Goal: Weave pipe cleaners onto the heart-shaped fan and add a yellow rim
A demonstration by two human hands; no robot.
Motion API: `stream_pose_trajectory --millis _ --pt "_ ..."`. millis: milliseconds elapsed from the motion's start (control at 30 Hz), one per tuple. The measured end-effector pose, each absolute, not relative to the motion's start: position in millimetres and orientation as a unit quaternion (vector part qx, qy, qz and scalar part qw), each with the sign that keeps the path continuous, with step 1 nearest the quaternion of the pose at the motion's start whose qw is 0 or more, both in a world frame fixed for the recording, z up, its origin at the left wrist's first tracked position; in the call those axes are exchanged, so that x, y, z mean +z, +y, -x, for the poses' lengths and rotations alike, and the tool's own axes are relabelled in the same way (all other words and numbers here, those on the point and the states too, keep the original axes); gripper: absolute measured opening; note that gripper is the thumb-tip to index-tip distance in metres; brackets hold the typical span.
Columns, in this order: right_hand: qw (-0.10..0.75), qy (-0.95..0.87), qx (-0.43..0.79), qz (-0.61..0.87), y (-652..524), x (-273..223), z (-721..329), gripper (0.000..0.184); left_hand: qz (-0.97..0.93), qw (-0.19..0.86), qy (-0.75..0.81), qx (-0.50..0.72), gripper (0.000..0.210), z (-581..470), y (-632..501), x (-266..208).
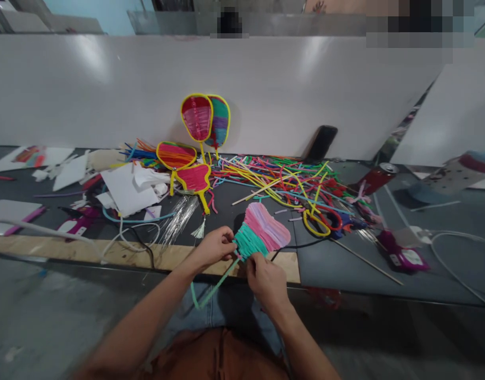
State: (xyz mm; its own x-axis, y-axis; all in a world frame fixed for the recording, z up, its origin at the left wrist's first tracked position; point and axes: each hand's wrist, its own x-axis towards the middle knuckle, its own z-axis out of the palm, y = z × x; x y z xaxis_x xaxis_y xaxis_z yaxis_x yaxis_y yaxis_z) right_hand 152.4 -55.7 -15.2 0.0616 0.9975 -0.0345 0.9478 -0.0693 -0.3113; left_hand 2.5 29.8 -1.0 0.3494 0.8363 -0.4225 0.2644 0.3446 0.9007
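Note:
Between my hands, over the table's front edge, is a fan-shaped piece of pipe cleaners (pixel 262 231). Its far part is striped pink and lilac, its near part green. My left hand (pixel 216 245) pinches its lower left edge. With fingers curled, my right hand (pixel 262 272) grips the near right edge. A loose green pipe cleaner (pixel 214 290) hangs from the piece, bent below the table edge. Left of it lies a finished-looking red fan (pixel 194 178) with yellow rim and a pale tassel (pixel 198 228).
Two more fans (pixel 197 117) lean on the white divider (pixel 266 89). Loose coloured pipe cleaners (pixel 266 177) spread behind my hands. Yellow-handled scissors (pixel 317 224), a phone (pixel 324 142), a red can (pixel 376 178), and a purple glue gun (pixel 404 255) are to the right. White paper (pixel 127 187) lies left.

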Motion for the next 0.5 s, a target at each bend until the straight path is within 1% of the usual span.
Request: stream_pose_trajectory --millis 200,367,500 --pt "0.15 -0.68 0.116 0.709 -65.1 -21.5 -155.1 0.014 -0.522 0.612 0.526 0.276 0.015 -6.2 29.2 3.0" --pt "0.189 -0.699 0.072 0.686 -66.3 -23.7 -156.6 0.013 -0.432 0.656 0.538 0.306 0.025 -6.4 25.4 7.4" --pt "0.214 -0.715 0.054 0.663 -66.0 -24.2 -155.5 0.012 -0.396 0.66 0.538 0.343 0.031 -5.3 19.8 5.5"
